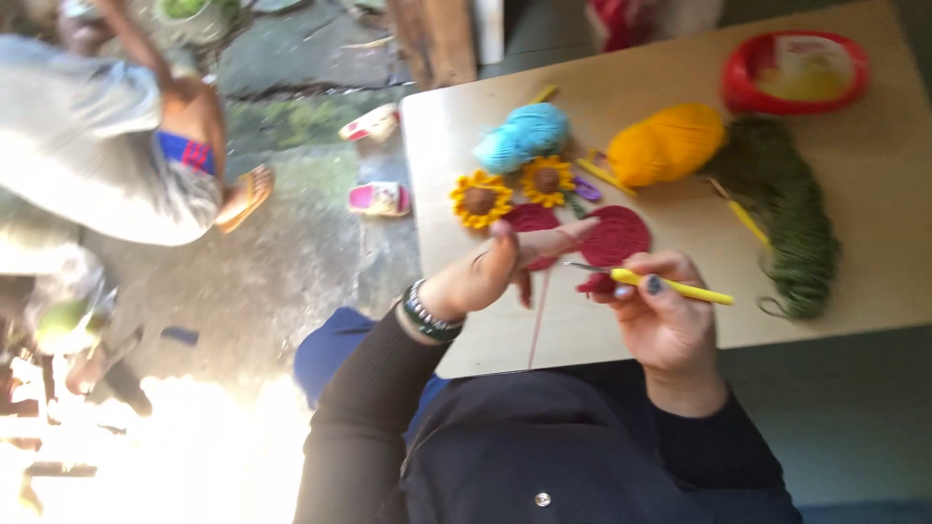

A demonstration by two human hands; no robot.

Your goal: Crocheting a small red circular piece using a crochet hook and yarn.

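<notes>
We are mid-stitch: our right hand (665, 315) is gripping the yellow crochet hook (670, 286), and our left hand (490, 272) is pinching red yarn (540, 315) just below the red crocheted disc (621, 233). Next, we judge, the hook needs a steady catch of that taut strand.

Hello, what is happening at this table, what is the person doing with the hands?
A person is crocheting. The right hand holds a yellow crochet hook against a small red piece, and the left hand guides the red yarn strand. On the wooden table lie two crocheted sunflowers, red rounds, and blue, orange and green yarn.
</notes>
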